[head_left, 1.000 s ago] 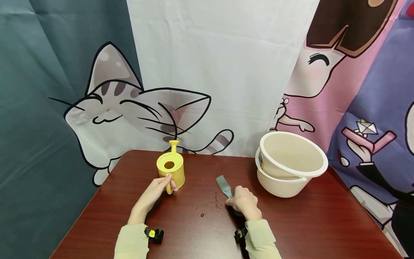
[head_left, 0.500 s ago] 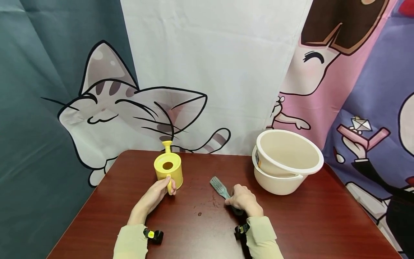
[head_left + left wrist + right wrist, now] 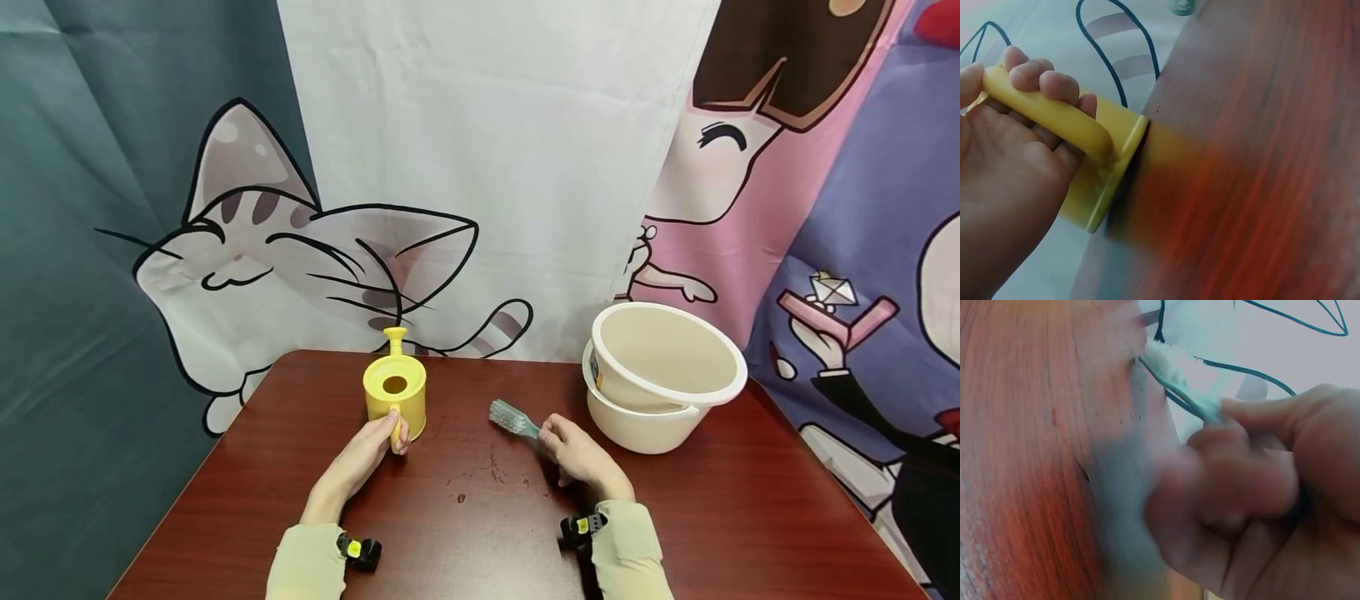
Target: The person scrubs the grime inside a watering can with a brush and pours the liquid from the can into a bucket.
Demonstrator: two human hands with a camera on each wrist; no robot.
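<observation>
So, the left hand (image 3: 360,454) is wrapped round the handle of a yellow cylindrical watering can (image 3: 409,403), upright left of centre, and the right hand (image 3: 581,454) grips a grey-green bristle brush (image 3: 513,418) mid-counter. Glossy reddish-brown wood-grain counter (image 3: 465,550), few wet-looking specks (image 3: 461,498). Round cream plastic basins (image 3: 663,367) sit stacked lopsided at right; cartoon-print fabric (image 3: 487,125) hangs behind.

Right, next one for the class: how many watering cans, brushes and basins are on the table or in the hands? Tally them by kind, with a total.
Watering can: 1, its handle held in the left hand
Brush: 1, held in the right hand
Basins: 2, one set inside the other
Total: 4
</observation>
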